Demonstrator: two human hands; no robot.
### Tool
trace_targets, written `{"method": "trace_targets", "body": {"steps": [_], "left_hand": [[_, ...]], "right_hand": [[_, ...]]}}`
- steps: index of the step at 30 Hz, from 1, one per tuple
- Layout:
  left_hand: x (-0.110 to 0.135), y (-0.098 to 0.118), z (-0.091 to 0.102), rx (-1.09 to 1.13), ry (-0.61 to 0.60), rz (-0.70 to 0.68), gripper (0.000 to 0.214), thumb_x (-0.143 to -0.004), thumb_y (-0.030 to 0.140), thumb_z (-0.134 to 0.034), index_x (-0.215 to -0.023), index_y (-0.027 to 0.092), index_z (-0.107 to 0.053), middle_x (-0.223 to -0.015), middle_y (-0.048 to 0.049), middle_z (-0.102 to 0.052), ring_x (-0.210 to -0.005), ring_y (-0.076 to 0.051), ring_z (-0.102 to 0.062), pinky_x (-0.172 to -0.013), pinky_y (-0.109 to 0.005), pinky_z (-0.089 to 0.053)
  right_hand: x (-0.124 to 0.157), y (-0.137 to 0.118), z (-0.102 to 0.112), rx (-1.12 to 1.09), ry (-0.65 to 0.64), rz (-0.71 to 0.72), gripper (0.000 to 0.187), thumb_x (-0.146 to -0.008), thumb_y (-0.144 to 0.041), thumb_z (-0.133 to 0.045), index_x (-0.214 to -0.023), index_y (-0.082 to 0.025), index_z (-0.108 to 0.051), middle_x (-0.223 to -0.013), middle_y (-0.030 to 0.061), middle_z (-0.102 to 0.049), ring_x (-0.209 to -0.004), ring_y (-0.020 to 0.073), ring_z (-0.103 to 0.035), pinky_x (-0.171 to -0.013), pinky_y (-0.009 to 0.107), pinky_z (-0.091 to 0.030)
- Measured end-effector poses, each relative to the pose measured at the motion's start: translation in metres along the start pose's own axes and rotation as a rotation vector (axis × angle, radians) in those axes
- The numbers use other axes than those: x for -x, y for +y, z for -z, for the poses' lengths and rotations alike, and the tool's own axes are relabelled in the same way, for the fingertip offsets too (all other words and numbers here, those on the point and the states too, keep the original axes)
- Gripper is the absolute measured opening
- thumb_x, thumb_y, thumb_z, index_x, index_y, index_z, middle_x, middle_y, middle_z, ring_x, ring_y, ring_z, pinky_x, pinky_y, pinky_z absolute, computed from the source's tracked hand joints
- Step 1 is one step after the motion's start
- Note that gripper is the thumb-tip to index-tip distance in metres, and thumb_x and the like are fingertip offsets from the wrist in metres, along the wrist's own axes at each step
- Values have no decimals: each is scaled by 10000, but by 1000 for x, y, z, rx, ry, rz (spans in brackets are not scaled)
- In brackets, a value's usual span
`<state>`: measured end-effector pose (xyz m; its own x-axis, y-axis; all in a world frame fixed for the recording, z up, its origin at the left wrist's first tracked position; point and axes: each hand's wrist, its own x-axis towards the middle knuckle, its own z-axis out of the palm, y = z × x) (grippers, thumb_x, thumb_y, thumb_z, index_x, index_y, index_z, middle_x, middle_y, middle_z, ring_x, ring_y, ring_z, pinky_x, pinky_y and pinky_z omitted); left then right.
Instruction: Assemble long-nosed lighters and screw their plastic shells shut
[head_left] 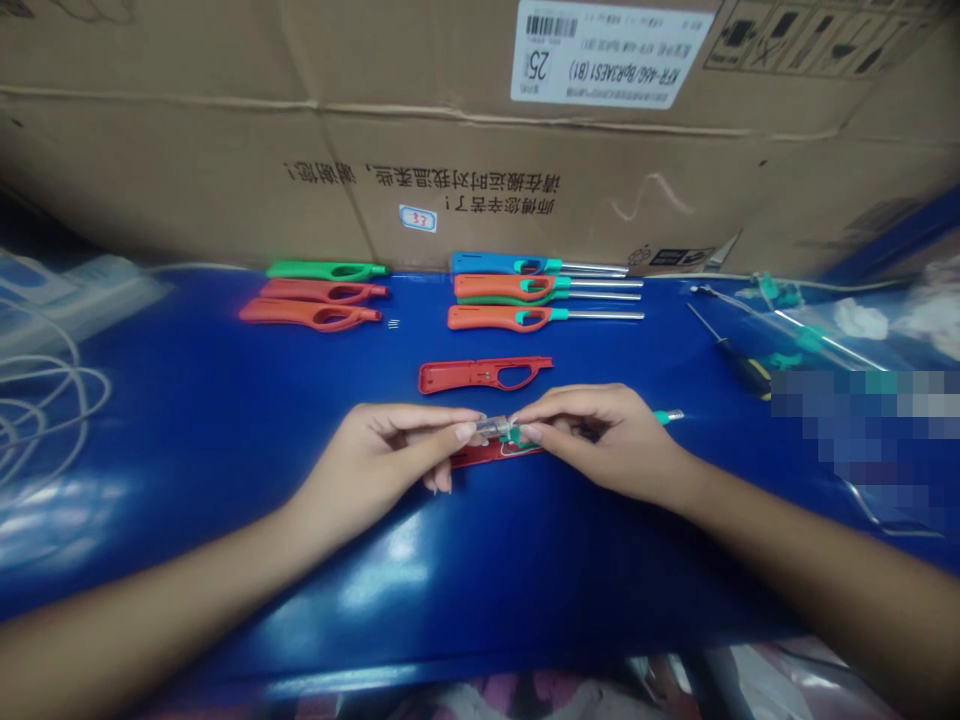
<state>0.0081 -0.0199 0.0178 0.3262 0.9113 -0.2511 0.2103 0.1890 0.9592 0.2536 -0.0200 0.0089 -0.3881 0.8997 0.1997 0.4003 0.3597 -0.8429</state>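
Evidently unfinished: the left hand [390,445] and right hand [611,430] clamp a clear, silvery cylinder [492,427] in pinched fingertips above a red plastic half-shell [480,454]; the hollow red plastic counterpart [451,376] lies beyond, unjoined. 4 metal-rodded plastic lighters [487,318] look complete.

Across the back of the glossy blue counter [450,600] I see a big cardboard box [202,170], its printing upside down, with a white label [611,85] high up and a small sticker [418,218] reading 33 lower down. At left, white cable [109,385] lies looped near clear plastic [97,300]. Pinkish patterned cloth [510,697] shows past the near edge.
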Motion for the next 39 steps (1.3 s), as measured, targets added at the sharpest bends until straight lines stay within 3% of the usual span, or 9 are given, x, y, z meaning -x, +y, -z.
{"method": "trace_targets", "body": {"steps": [3, 5, 7, 9, 11, 19, 25, 31, 39], "left_hand": [[-1, 4, 4, -92, 35, -21, 278, -828, 391, -758, -1009, 189, -818, -565, -9, -707, -494, -104, -616, -524, -181, -502], [-2, 8, 7, -173, 47, -41, 285, -815, 405, -765, -992, 188, -817, -625, -22, -741, -507, -113, -627, -517, -189, -506], [-3, 12, 10, -225, 34, -65, 262, -810, 398, -759, -962, 192, -817, -751, -41, -787, -587, -136, -679, -560, -203, -537], [-4, 14, 12, -258, -5, -77, 234, -819, 378, -740, -945, 195, -812, -867, -51, -807, -716, -166, -731, -651, -222, -570], [-4, 13, 13, -295, -61, -74, 221, -832, 363, -718, -943, 192, -805, -914, -52, -808, -793, -183, -747, -709, -236, -576], [-4, 8, 15, -379, -141, -115, 263, -898, 410, -662, -993, 196, -782, -946, -51, -789, -854, -203, -725, -767, -288, -546], [-4, 4, 18, -573, -95, -327, 179, -925, 314, -652, -898, 195, -783, -931, -36, -733, -789, -145, -660, -692, -247, -491], [-1, 4, 17, -721, -101, -476, 165, -936, 301, -663, -1043, 234, -770, -952, -11, -699, -791, -112, -641, -668, -216, -478], [-2, 0, 18, -713, -131, -509, 182, -955, 264, -658, -1085, 254, -784, -963, -9, -700, -802, -109, -667, -707, -216, -517]], "right_hand": [[1, -1, 4, 84, 56, 85, 194, -927, -248, -635, -1052, -159, -754, -846, 41, -693, -516, 63, -444, -477, 227, -392], [1, -1, 9, 199, 32, 184, 221, -942, -251, -614, -1121, -182, -725, -952, 60, -689, -620, 93, -541, -564, 247, -469], [1, -1, 14, 367, -61, 271, 272, -955, -284, -601, -1200, -209, -693, -1089, 91, -680, -858, 166, -638, -724, 307, -537], [1, -1, 17, 535, -180, 311, 332, -963, -323, -591, -1275, -226, -655, -1215, 113, -654, -1074, 239, -622, -864, 392, -541], [1, 0, 17, 633, -267, 321, 370, -969, -340, -584, -1320, -233, -624, -1288, 119, -624, -1141, 269, -592, -920, 445, -525], [1, 1, 13, 659, -336, 313, 366, -982, -317, -562, -1334, -228, -607, -1310, 109, -593, -1144, 263, -575, -947, 455, -511], [2, 0, 13, 669, -337, 309, 360, -996, -296, -537, -1340, -211, -600, -1291, 118, -593, -1140, 263, -578, -946, 452, -515], [3, 2, 12, 673, -337, 312, 361, -1008, -316, -519, -1343, -207, -596, -1273, 112, -587, -1135, 260, -574, -934, 442, -518], [3, 3, 13, 677, -321, 320, 356, -1035, -299, -457, -1347, -210, -601, -1276, 110, -589, -1131, 252, -576, -940, 440, -512]]}}
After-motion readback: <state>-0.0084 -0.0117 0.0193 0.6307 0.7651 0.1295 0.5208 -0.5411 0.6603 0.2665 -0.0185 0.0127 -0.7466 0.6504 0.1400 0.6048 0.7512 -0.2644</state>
